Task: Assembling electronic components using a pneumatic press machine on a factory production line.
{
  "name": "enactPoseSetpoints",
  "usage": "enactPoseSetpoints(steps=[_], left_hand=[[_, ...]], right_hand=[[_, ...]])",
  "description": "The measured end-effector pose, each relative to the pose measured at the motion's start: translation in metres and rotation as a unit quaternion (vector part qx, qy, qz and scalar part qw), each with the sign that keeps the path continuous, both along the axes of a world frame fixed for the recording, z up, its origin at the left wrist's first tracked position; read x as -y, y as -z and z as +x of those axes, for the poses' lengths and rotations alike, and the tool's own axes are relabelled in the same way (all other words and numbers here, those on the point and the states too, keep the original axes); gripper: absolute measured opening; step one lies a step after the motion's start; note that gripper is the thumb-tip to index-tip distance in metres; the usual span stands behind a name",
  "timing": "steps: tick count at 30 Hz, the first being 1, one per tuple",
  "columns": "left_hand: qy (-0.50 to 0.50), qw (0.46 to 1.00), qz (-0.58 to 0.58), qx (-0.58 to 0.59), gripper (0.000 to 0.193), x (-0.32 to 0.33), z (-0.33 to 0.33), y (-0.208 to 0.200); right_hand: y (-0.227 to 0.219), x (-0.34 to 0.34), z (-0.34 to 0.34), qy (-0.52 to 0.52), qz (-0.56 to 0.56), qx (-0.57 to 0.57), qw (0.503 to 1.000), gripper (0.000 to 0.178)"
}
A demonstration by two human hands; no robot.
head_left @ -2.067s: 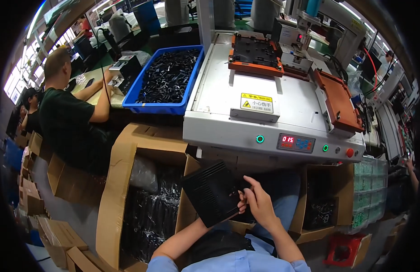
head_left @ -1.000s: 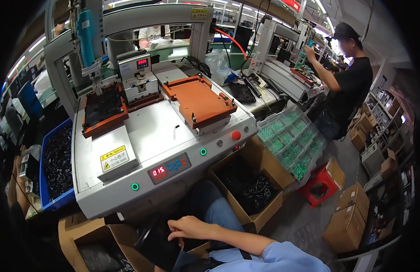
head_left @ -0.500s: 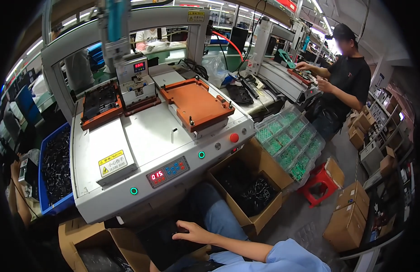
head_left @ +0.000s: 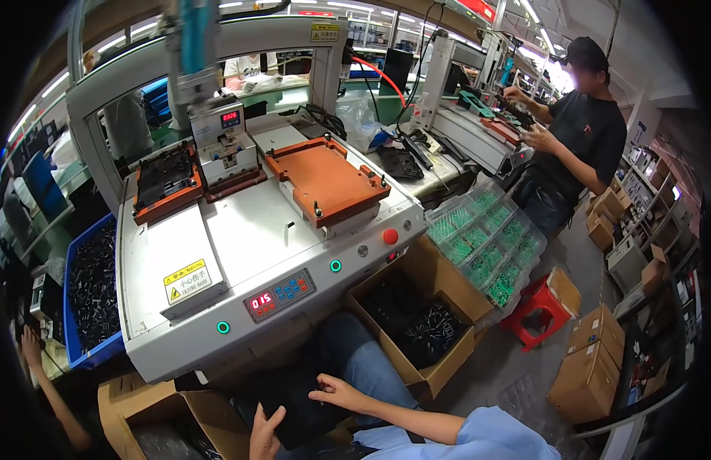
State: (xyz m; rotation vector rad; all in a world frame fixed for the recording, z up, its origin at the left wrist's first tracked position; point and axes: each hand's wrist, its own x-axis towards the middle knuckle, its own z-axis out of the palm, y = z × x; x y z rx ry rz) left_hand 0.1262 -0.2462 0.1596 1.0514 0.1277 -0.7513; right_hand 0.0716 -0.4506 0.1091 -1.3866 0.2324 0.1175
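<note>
A flat black panel point(head_left: 290, 395), its details lost in the dark, lies over my lap below the machine. My left hand point(head_left: 266, 434) grips its near left edge, thumb and a finger showing. At the panel's right side is my right hand point(head_left: 341, 394), its fingers bent and drawn together over the surface; whatever is between the fingertips is too small or dark to make out. In front stands a white bench machine point(head_left: 248, 230) with an orange fixture plate point(head_left: 325, 180) on the right and another orange fixture point(head_left: 167, 184) holding a black part on the left.
Open cardboard boxes stand left point(head_left: 114, 406) and right point(head_left: 466, 341) of my knees, with black parts inside. A blue bin point(head_left: 73, 307) of small black pieces sits left. Clear trays of green boards point(head_left: 489, 245) and a red stool point(head_left: 535, 314) are right. A co-worker point(head_left: 581, 130) works beyond.
My left hand has come into view at the panel's left edge. My right hand has shifted slightly right. The view has moved a little, and another person's arm shows more at the far left.
</note>
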Motion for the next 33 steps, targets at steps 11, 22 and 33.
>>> enactPoseSetpoints(steps=[11,22,33], left_hand=[[0.028,0.998,0.042,-0.028,0.065,-0.004,0.001,-0.01],[0.022,0.998,0.059,-0.028,0.066,-0.004,0.001,-0.009],[0.051,0.996,0.062,-0.028,0.061,-0.005,0.002,-0.014]], right_hand=[[0.005,-0.002,-0.001,-0.003,0.02,-0.002,1.0,0.025],[0.019,-0.003,-0.002,-0.008,0.043,-0.039,0.998,0.03],[0.011,-0.008,-0.008,-0.042,0.156,-0.102,0.982,0.023]])
